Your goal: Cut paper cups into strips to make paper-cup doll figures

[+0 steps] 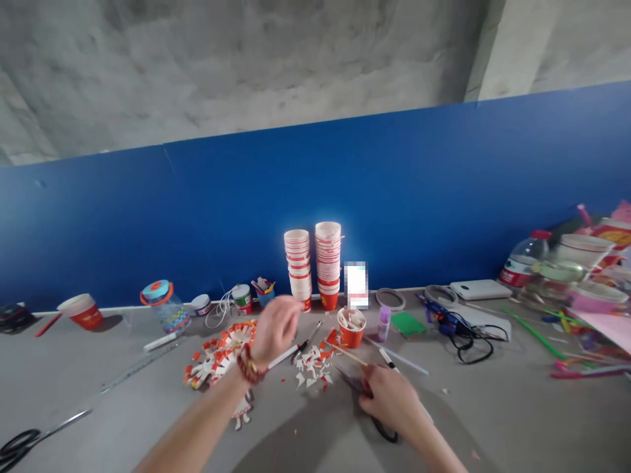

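Observation:
My left hand (277, 328), slightly blurred, is raised over the table in front of the paper cup stacks. Its fingers curl together and hide whatever may be between them. Below it lies a red-and-white cut paper craft (219, 358). Lower right, my right hand (394, 397) is closed around scissors (350, 380); the blades point left and a dark handle loop shows beneath the palm. A thin wooden stick (348, 353) reaches from the scraps to my right fingers; whether they touch it I cannot tell. Between my hands lie white and red paper scraps (310, 364).
Two tall paper cup stacks (328, 263) stand against the blue partition (246, 197). A cup of scraps (351, 335), a purple glue bottle (384, 323) and a green pad (407, 324) sit nearby. Clutter and a plastic bottle (525, 256) fill the right; other scissors (42, 437) lie left.

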{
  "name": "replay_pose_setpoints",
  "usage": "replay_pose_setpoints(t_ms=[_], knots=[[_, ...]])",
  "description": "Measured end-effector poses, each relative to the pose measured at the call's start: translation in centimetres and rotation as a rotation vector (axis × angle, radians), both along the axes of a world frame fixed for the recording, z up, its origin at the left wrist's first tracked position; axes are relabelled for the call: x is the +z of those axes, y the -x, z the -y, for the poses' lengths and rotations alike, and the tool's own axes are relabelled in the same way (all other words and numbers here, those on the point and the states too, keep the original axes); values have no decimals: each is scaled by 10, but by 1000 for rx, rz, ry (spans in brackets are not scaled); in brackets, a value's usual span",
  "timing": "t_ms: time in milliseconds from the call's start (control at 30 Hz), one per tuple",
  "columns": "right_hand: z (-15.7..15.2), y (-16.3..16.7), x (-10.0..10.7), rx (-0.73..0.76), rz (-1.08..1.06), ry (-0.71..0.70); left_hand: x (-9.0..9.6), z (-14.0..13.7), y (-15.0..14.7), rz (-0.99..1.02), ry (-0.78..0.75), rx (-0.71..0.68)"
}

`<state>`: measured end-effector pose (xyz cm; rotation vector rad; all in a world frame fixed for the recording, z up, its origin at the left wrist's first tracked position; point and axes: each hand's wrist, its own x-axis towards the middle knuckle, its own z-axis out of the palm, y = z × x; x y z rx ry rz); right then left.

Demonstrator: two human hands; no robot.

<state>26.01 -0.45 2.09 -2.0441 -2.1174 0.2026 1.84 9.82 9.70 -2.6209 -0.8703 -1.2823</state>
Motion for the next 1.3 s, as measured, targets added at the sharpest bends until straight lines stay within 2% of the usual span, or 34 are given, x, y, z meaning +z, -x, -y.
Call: replay_pose_setpoints(t_ms=[33,100,200,300,433,533,667,1133,1300], knots=[[0,-1,0,16,-1,-1,22,-20,0,4,-68,66],[0,-3,-1,63,-17,-8,64,-61,-1,-131,-181,209],[1,-6,-3,107,-53,-14,110,-111,-6,-242,-186,226],[2,-7,-5,102,-58,-14,135,-137,-7,-403,-167,182],[1,-7,-4,99,-73,-3,156,-146,-3,-613,-137,111],[0,-7,-2,105,-88,11,167,-147,-3,-718,-132,87],[0,-7,0,109,-91,11,172,-147,-7,-793,-140,97],[1,-9,-1,116,-118,17,170,-149,-13,-816,-195,162],[0,-9,-4,104,-124,24,167,-152,-15,-782,-201,130]])
